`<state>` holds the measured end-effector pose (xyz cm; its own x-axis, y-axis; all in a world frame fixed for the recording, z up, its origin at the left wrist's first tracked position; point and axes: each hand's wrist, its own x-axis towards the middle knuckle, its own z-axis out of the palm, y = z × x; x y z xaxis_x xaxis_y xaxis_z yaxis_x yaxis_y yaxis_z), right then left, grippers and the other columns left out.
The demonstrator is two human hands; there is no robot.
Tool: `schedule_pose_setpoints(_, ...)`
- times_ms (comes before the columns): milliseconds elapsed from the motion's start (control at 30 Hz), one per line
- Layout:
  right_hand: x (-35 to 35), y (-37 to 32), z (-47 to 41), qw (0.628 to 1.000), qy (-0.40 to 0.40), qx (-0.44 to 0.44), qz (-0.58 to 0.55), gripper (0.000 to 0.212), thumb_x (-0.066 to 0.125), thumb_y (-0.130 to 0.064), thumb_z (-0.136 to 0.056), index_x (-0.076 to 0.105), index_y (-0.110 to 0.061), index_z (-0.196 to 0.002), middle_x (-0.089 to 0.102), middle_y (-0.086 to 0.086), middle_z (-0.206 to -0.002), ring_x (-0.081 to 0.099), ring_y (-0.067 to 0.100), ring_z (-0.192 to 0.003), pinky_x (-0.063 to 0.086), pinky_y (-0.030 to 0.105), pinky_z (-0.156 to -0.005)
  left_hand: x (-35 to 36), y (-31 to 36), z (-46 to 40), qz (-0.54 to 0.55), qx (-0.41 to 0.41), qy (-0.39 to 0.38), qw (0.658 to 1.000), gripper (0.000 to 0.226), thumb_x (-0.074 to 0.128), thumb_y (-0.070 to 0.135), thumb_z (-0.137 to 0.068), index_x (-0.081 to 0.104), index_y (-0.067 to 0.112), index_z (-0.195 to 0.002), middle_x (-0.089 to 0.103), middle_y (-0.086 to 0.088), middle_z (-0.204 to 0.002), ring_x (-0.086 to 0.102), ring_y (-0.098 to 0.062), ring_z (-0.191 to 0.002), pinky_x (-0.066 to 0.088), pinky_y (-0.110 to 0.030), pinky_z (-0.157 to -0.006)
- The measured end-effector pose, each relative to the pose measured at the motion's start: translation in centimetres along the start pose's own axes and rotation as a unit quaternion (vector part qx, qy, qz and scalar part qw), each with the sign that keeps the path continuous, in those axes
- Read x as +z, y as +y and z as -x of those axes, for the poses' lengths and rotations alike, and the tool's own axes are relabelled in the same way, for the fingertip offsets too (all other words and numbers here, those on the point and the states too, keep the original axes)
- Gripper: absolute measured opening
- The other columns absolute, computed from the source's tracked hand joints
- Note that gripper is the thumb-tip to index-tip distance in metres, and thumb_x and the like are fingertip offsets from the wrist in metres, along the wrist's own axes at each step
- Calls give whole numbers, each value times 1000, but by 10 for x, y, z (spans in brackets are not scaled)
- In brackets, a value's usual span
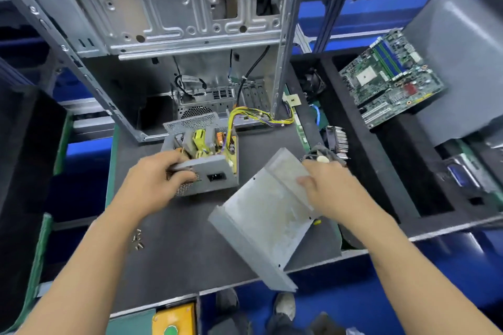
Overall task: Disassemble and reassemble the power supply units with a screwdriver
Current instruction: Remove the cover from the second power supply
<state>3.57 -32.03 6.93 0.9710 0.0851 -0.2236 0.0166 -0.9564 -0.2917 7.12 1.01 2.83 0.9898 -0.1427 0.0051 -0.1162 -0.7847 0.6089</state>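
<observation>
An opened grey power supply unit (209,168) sits on the dark mat, its yellow and orange parts exposed and yellow wires (253,114) running back toward the case. My left hand (155,179) grips its near left corner, fingers curled over the top edge. My right hand (326,187) holds the removed grey metal cover (266,215) by its far edge, thumb on top; the cover is tilted, inner face up, to the right of the unit. A yellow bit (316,222), perhaps a screwdriver handle, peeks from under the cover. Several loose screws (138,239) lie near my left forearm.
A bare metal computer case (168,22) stands upright behind the unit. A green motherboard (392,79) lies in a black foam tray at right, with a fan (321,155) and heatsink (339,139) beside the mat. The mat's front edge (190,294) runs below my forearms.
</observation>
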Motion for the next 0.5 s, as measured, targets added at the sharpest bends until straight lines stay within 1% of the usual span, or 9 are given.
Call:
schedule_pose_setpoints(33,-8,8,0,999,-1,7,-31,18,53,-26,-97,46,-15,-85,59,10,-86,59,39,-87,45,41,-66,0,3,-1,3,-2,4,1000,14,82,24,-81,69,26,-86,65,18,-75,58,-17,-74,48,-38,-72)
schedule_pose_setpoints(100,-24,33,0,996,9,44,-81,16,55,-27,-96,52,-16,-85,60,9,-83,57,35,-82,48,42,-67,4,6,1,-11,-6,7,1000,16,82,27,-81,66,28,-82,63,21,-74,57,-16,-74,44,-36,-68)
schedule_pose_setpoints(133,-30,51,0,993,27,67,-95,15,56,-27,-96,55,-16,-85,60,7,-82,57,33,-80,47,38,-64,7,7,3,-25,-6,6,1000,19,82,28,-81,63,30,-80,61,23,-72,56,-16,-73,42,-34,-66)
schedule_pose_setpoints(200,-40,90,-1,985,78,116,-106,14,58,-24,-95,59,-15,-84,60,4,-79,54,27,-76,38,30,-56,15,11,9,-58,2,3,998,24,81,30,-81,58,35,-78,60,22,-73,57,-20,-74,40,-33,-64)
schedule_pose_setpoints(267,-44,127,-2,966,122,187,-127,13,58,-22,-94,61,-15,-83,59,3,-77,51,28,-76,32,31,-55,26,15,15,-92,23,3,995,19,81,28,-82,62,30,-80,64,16,-76,62,-26,-79,40,-33,-62)
schedule_pose_setpoints(333,-39,157,-5,930,158,279,-181,15,57,-17,-91,64,-5,-83,58,8,-76,51,29,-76,35,32,-54,35,19,21,-118,42,18,992,14,82,25,-81,68,23,-85,69,10,-79,65,-30,-81,42,-33,-61)
schedule_pose_setpoints(400,-33,176,-14,884,187,353,-245,18,54,-9,-85,64,6,-85,58,13,-77,53,28,-72,41,30,-53,42,24,26,-130,49,30,990,15,83,23,-80,69,22,-86,70,10,-80,65,-31,-79,43,-32,-60)
schedule_pose_setpoints(467,-30,185,-26,833,203,402,-322,19,53,-4,-82,66,8,-91,65,15,-90,62,30,-76,54,34,-49,48,29,31,-138,51,33,989,17,85,21,-78,70,22,-86,69,9,-79,65,-31,-75,45,-32,-60)
schedule_pose_setpoints(500,-30,187,-34,813,209,416,-350,19,54,-1,-81,66,7,-93,67,16,-98,65,30,-79,56,35,-46,50,30,34,-139,49,30,989,18,86,21,-77,70,21,-86,70,9,-80,66,-30,-75,47,-34,-60)
